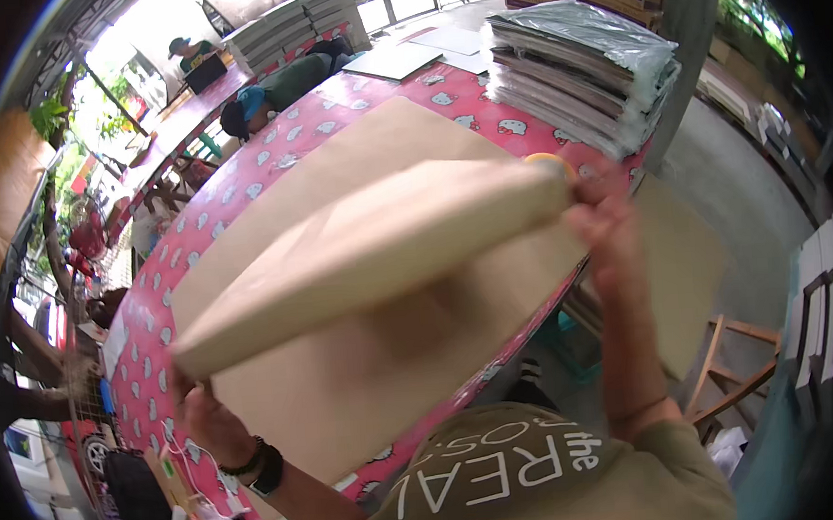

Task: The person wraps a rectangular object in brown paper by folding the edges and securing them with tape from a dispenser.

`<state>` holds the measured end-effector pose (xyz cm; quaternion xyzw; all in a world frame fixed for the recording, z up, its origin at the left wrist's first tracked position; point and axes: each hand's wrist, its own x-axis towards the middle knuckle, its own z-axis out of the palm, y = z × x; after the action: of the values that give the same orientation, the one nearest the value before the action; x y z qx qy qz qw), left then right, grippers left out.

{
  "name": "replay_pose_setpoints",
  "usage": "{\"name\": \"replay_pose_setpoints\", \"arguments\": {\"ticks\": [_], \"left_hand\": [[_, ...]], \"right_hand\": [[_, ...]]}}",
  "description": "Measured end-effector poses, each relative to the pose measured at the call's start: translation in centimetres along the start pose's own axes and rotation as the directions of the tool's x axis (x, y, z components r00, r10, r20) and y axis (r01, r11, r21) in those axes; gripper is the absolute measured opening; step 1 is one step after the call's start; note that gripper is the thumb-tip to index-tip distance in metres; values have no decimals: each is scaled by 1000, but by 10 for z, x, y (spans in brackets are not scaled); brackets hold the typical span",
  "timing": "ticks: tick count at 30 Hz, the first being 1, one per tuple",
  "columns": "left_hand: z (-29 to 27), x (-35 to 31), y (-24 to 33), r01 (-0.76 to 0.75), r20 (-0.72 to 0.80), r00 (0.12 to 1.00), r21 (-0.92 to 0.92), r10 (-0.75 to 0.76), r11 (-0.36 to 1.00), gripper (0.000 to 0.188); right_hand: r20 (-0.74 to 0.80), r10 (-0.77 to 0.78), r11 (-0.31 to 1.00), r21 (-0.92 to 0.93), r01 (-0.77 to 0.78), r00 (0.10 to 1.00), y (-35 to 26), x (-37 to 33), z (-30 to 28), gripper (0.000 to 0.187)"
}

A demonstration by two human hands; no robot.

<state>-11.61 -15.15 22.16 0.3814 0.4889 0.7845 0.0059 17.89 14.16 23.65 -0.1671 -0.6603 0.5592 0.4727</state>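
A flat, thick package wrapped in brown paper (pixel 377 243) is held up at a tilt between my two hands, blurred by motion. My left hand (pixel 215 427) grips its lower left corner. At its right end, higher up, my right hand (pixel 607 218) has hold of the opposite corner; its fingers are smeared. Beneath the package, a large sheet of brown paper (pixel 312 424) lies over the table, with the package's shadow on it. Just behind the right end shows part of an orange ring (pixel 552 163), perhaps a tape roll.
The table wears a pink patterned cover (pixel 147 372). A plastic-wrapped stack of flat boards (pixel 581 69) stands at its far right. A person in a blue cap (pixel 253 110) leans at the far edge. A wooden stool (pixel 733 365) stands to my right, near leaning boards (pixel 820 307).
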Motion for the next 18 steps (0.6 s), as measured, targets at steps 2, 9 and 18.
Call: {"name": "replay_pose_setpoints", "arguments": {"ticks": [2,9,18], "left_hand": [[41,28,10,-310,-114,944,27,311,950,46],[39,31,-108,193,-18,979,389,-202,901,46],[212,-11,-39,127,359,930,-107,-81,986,46]], "right_hand": [[38,-195,966,180,185,980,5,33,-20,59],[49,-244,967,86,240,968,75,20,3,80],[-530,-25,986,125,107,847,-57,-40,-162,67]]}}
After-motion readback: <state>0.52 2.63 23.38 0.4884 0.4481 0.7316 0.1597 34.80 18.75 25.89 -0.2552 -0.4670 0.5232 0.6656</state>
